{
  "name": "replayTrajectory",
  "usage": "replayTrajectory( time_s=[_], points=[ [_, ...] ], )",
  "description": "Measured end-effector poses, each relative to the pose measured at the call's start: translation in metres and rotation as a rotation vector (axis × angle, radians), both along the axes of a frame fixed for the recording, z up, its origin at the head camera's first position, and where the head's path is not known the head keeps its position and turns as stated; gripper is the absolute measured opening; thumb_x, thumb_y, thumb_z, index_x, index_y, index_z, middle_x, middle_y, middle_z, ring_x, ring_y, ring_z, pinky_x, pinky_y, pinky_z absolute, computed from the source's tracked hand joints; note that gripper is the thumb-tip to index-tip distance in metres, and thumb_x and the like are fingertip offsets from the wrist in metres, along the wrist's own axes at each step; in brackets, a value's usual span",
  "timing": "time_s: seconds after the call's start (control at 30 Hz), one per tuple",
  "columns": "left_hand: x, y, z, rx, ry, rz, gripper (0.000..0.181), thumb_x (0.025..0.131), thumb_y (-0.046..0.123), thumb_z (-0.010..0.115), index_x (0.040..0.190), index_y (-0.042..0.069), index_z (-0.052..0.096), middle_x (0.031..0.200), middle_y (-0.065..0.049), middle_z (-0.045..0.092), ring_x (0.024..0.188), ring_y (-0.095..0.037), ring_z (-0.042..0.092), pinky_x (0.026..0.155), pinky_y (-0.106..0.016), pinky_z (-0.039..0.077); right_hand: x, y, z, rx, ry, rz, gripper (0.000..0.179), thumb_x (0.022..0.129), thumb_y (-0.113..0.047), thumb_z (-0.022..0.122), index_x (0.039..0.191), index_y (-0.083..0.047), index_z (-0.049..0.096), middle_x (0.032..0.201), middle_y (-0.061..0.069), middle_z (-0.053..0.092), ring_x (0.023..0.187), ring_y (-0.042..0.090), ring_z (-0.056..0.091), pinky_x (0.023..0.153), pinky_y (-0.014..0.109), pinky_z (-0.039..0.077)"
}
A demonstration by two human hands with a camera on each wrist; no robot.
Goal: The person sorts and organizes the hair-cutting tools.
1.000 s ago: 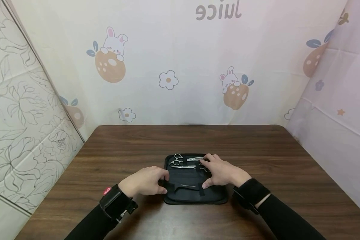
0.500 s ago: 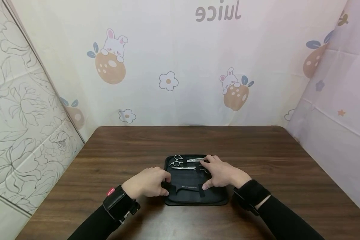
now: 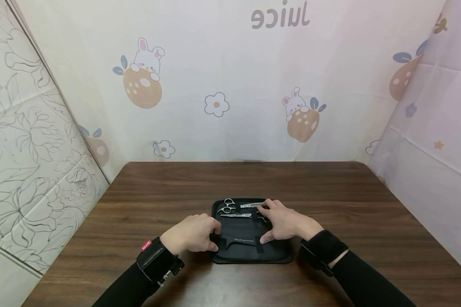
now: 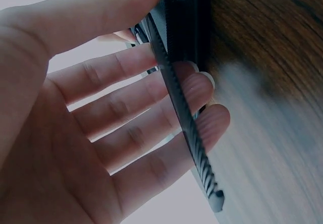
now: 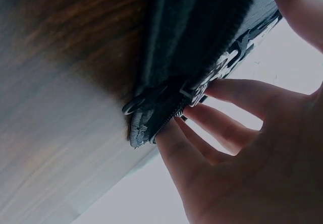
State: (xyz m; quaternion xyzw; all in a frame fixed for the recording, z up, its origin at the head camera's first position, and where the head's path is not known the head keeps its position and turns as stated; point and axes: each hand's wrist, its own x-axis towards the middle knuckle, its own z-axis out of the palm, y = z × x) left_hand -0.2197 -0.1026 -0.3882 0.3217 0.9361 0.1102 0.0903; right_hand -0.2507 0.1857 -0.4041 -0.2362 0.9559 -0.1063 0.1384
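Note:
A black zip case (image 3: 253, 257) lies unfolded on the table, bearing a black comb (image 3: 241, 241) along its near side. My left hand (image 3: 192, 232) pinches the comb's toothed part at the left edge. In the left wrist view the comb (image 4: 184, 113) runs past my fingers, its teeth on one long side. My right hand (image 3: 286, 219) rests over the case's right side with fingers spread, thumb beside the strap (image 3: 259, 244). Beyond the comb are thinning scissors (image 3: 251, 205) and haircutting scissors (image 3: 236, 215); the right fingers partly hide both.
The case lies on a dark wooden table (image 3: 169, 187), whose far edge meets a printed curtain (image 3: 253, 128). A zipper pull (image 5: 143, 102) hangs at the case's edge in the right wrist view.
My left hand has shifted slightly right over the case's edge. The comb has slid a little right with it, toward the strap. My right hand has stayed in place.

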Motion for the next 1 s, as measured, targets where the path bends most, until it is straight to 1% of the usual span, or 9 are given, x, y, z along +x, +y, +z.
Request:
replayTrajectory(
  time_s=[0.13, 0.37, 0.47, 0.67, 0.9, 1.0],
  points=[
    [0.0001, 0.0012, -0.0003, -0.009, 0.018, -0.013, 0.027, 0.078, 0.029, 0.087, 0.096, 0.014, 0.074, 0.092, 0.001, 0.068, 0.081, -0.011, 0.058, 0.074, -0.034, 0.052, 0.0002, 0.0003, 0.0012, -0.008, -0.008, 0.000, 0.096, 0.082, -0.049, 0.083, 0.155, -0.005, 0.041, 0.153, 0.014, 0.037, 0.139, 0.034, 0.036, 0.096, 0.051, 0.047],
    [0.0002, 0.0040, -0.0011, -0.012, 0.057, -0.045, 0.027, 0.078, 0.027, 0.087, 0.096, 0.012, 0.074, 0.095, 0.002, 0.067, 0.083, -0.014, 0.061, 0.074, -0.036, 0.053, 0.0010, 0.0024, 0.0012, -0.034, -0.006, 0.004, 0.096, 0.081, -0.049, 0.083, 0.155, -0.004, 0.041, 0.154, 0.014, 0.037, 0.140, 0.034, 0.035, 0.097, 0.051, 0.046],
    [0.0006, 0.0048, -0.0024, -0.004, 0.068, -0.055, 0.027, 0.077, 0.027, 0.088, 0.094, 0.012, 0.074, 0.094, 0.002, 0.067, 0.083, -0.014, 0.062, 0.074, -0.036, 0.053, 0.0010, 0.0027, 0.0008, -0.030, -0.008, 0.003, 0.096, 0.081, -0.049, 0.083, 0.155, -0.005, 0.041, 0.155, 0.014, 0.036, 0.141, 0.034, 0.035, 0.098, 0.053, 0.046],
    [0.0008, 0.0059, -0.0027, 0.003, 0.065, -0.064, 0.026, 0.077, 0.026, 0.088, 0.095, 0.011, 0.075, 0.093, 0.003, 0.065, 0.082, -0.013, 0.061, 0.073, -0.035, 0.053, 0.0009, 0.0017, 0.0016, -0.013, -0.017, -0.002, 0.095, 0.082, -0.048, 0.082, 0.156, -0.006, 0.040, 0.155, 0.013, 0.036, 0.141, 0.033, 0.034, 0.099, 0.055, 0.045],
    [-0.0002, 0.0076, -0.0049, -0.003, 0.103, -0.079, 0.026, 0.076, 0.028, 0.088, 0.092, 0.012, 0.075, 0.090, 0.004, 0.065, 0.081, -0.014, 0.062, 0.071, -0.035, 0.053, 0.0010, 0.0012, 0.0020, 0.000, -0.026, -0.001, 0.094, 0.084, -0.047, 0.081, 0.156, -0.006, 0.039, 0.157, 0.014, 0.034, 0.142, 0.035, 0.032, 0.099, 0.056, 0.045],
    [0.0004, 0.0093, -0.0052, 0.004, 0.107, -0.089, 0.025, 0.077, 0.028, 0.088, 0.092, 0.012, 0.076, 0.090, 0.004, 0.065, 0.080, -0.013, 0.062, 0.071, -0.034, 0.054, 0.0013, 0.0009, 0.0023, -0.001, -0.032, -0.002, 0.093, 0.084, -0.047, 0.081, 0.157, -0.006, 0.039, 0.157, 0.014, 0.033, 0.143, 0.035, 0.032, 0.099, 0.057, 0.044]
  ],
)
